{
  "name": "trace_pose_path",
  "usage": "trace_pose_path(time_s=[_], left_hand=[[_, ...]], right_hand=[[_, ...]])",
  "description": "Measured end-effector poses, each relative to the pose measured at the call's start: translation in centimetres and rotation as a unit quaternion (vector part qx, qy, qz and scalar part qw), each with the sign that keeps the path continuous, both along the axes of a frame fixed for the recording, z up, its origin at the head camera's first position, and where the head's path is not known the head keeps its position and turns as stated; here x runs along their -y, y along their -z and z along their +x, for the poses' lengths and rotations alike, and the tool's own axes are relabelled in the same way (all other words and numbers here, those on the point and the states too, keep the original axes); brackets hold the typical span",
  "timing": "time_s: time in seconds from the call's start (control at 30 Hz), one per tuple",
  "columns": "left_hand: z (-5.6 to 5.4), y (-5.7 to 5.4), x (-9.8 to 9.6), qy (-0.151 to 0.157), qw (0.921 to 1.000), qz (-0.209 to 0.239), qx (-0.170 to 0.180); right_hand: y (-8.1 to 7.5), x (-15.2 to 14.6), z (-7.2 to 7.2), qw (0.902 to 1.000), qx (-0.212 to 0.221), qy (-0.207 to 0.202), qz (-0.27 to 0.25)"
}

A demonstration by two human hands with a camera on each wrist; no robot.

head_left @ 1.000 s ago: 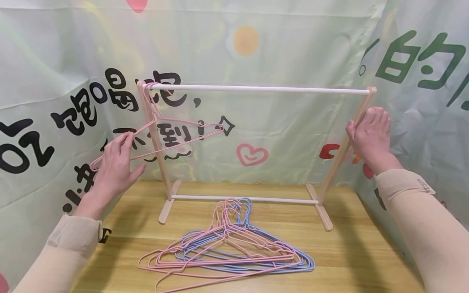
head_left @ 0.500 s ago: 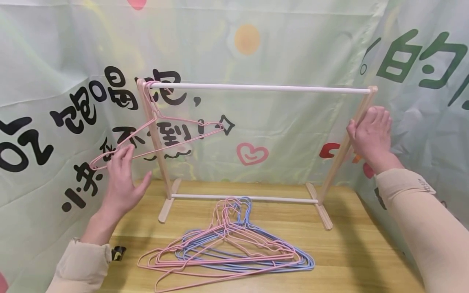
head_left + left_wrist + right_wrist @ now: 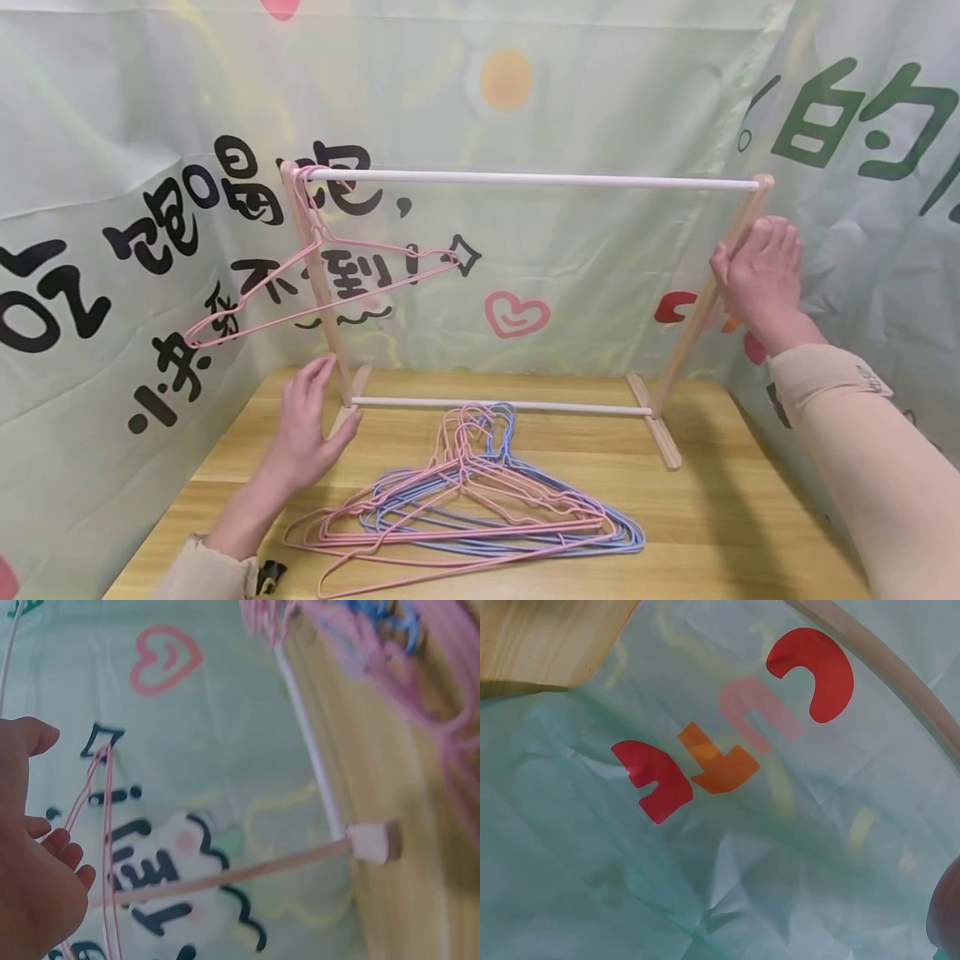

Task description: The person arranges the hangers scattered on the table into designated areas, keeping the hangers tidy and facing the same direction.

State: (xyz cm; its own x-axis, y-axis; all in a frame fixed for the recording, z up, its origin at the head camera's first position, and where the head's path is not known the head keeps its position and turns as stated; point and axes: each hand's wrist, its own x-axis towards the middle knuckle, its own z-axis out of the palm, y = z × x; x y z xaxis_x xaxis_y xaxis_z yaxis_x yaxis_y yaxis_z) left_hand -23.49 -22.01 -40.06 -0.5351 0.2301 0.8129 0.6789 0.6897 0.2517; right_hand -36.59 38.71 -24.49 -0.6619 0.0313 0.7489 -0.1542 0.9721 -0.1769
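Note:
My left hand (image 3: 307, 429) holds nothing, its fingers parted from the thumb, low in front of the rack's left foot. In the left wrist view, part of that hand (image 3: 45, 892) shows at the left edge. Pink wire hangers (image 3: 262, 283) hang by their hooks at the left end of the white top rail (image 3: 525, 177). My right hand (image 3: 761, 275) holds the right post (image 3: 701, 312) of the wooden clothes rack, thumb across its near side. Just a sliver of it shows in the right wrist view. Pink hangers (image 3: 450, 533) and blue hangers (image 3: 630, 533) lie piled on the table.
The wooden table (image 3: 720, 517) carries the rack, whose lower rail (image 3: 570, 408) runs just behind the pile's hooks. A pale printed cloth (image 3: 615, 100) stands close behind and along both sides. A small black object (image 3: 270, 575) sits by the left cuff.
My left hand has come away from the hanging pink hangers and moved down and right toward the pile. The right hand stays at its post; the hangers keep their places.

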Motion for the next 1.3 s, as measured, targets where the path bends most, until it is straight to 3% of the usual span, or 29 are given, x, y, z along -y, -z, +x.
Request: trace_pose_path(time_s=[0.2, 0.47, 0.57, 0.77, 1.07, 1.17, 1.3], left_hand=[[1.4, 2.2, -1.9, 0.018, 0.9972, -0.025, 0.068], [2.7, 5.2, -4.1, 0.067, 0.9885, -0.082, 0.107], [3.6, 6.2, -4.8, 0.077, 0.9778, -0.107, 0.163], [5.0, 8.0, -5.3, 0.086, 0.9479, -0.181, 0.248], [5.9, 9.4, -5.4, 0.114, 0.9222, -0.263, 0.259], [6.0, 9.7, -5.5, 0.117, 0.9127, -0.272, 0.281], [5.9, 9.9, -5.6, 0.118, 0.9077, -0.274, 0.295]], right_hand=[[0.0, 0.0, 0.1, 1.0, 0.006, 0.003, -0.004], [0.1, 0.0, 0.2, 0.9999, 0.013, 0.008, -0.007], [0.1, 0.1, 0.2, 1.0, 0.004, 0.006, -0.005], [0.1, 0.1, 0.2, 0.9998, -0.019, -0.007, 0.004], [0.1, 0.1, 0.2, 0.9999, -0.01, -0.003, 0.002], [0.1, 0.1, 0.3, 1.0, -0.009, -0.002, 0.003], [0.0, 0.1, 0.2, 1.0, -0.008, 0.0, 0.005]])
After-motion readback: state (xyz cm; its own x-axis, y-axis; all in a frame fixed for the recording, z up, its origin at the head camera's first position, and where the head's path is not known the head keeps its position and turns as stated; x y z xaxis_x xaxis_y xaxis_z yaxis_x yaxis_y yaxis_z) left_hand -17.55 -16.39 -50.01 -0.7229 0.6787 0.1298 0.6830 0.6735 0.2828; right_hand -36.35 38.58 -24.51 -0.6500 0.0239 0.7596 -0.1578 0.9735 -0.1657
